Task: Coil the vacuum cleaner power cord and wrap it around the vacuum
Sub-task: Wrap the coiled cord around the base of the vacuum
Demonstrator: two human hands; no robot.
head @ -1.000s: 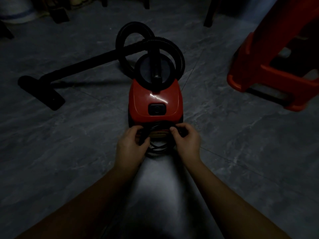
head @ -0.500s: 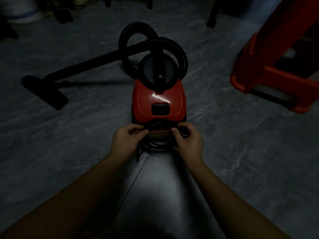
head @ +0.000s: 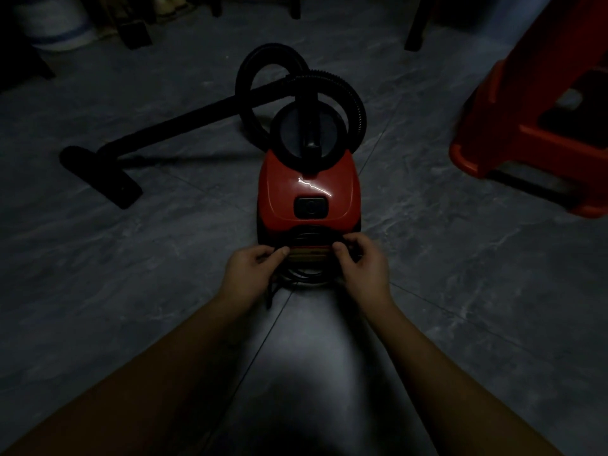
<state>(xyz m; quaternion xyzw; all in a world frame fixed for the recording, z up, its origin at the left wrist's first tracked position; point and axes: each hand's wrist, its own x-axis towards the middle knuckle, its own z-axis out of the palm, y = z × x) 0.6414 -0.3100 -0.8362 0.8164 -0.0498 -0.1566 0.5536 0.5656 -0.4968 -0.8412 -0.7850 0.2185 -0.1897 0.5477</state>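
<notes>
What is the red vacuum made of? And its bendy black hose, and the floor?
The vacuum looks like glossy hard plastic: a glint streaks its top. The hose seems ribbed, matte plastic. The floor looks like grey veined tile, with thin seams.

The glossy red plastic canister vacuum carries a black rectangular button, a black ribbed hose and a black floor nozzle. The grey marbled tile floor shows pale veins. A red plastic stool stands right.
</notes>
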